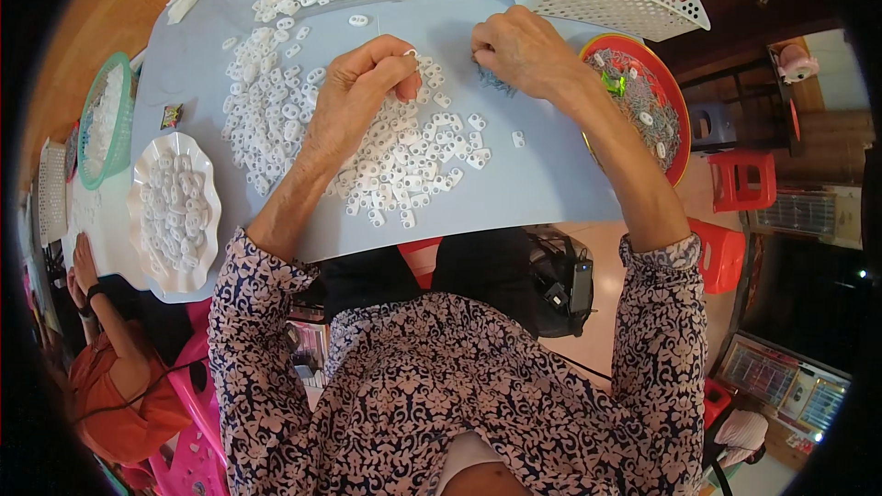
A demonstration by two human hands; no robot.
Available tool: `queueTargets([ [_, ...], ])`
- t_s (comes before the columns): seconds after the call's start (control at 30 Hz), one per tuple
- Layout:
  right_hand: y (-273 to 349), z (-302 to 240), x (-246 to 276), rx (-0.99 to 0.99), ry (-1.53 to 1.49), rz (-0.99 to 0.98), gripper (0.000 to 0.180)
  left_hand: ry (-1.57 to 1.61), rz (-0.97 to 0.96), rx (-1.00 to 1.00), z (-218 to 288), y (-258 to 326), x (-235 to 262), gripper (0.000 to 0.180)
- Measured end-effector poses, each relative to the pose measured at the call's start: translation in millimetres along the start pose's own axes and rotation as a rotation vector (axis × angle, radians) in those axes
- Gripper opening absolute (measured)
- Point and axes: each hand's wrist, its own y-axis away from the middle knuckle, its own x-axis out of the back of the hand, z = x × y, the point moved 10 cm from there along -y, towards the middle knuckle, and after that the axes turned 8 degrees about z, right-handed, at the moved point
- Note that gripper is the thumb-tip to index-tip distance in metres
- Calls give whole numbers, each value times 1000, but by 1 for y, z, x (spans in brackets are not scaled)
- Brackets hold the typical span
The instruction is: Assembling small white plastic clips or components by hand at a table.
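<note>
My left hand (360,92) hovers over a heap of small white plastic pieces (404,152) on the pale blue table (542,179), pinching one white piece at its fingertips. My right hand (519,48) is just to the right of it, fingers closed on a small bunch of thin metal parts, though what it grips is partly hidden. A red round tray (678,96) of grey metal parts lies right of my right wrist. More white pieces (262,92) spread to the left of my left hand.
A white perforated basket (634,0) stands at the back right, a white scalloped plate (145,174) of white pieces at the left, a green basket (92,156) beyond it. Another person's hand (83,262) rests at the lower left. Red stools (742,182) stand to the right.
</note>
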Motion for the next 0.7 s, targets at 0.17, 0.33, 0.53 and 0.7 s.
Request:
queueTargets([
  [0.17,-4,-9,-2,67,57,18,10,28,-2,13,-1,0,2,16],
  [0.33,0,-4,12,-180,-355,114,11,45,-5,1,-1,1,2,16],
  [0.53,11,-8,-14,-344,-1225,219,13,2,-6,7,-3,1,1,17],
  [0.7,11,-16,-23,-349,-1268,251,12,9,24,-76,3,0,2,16],
])
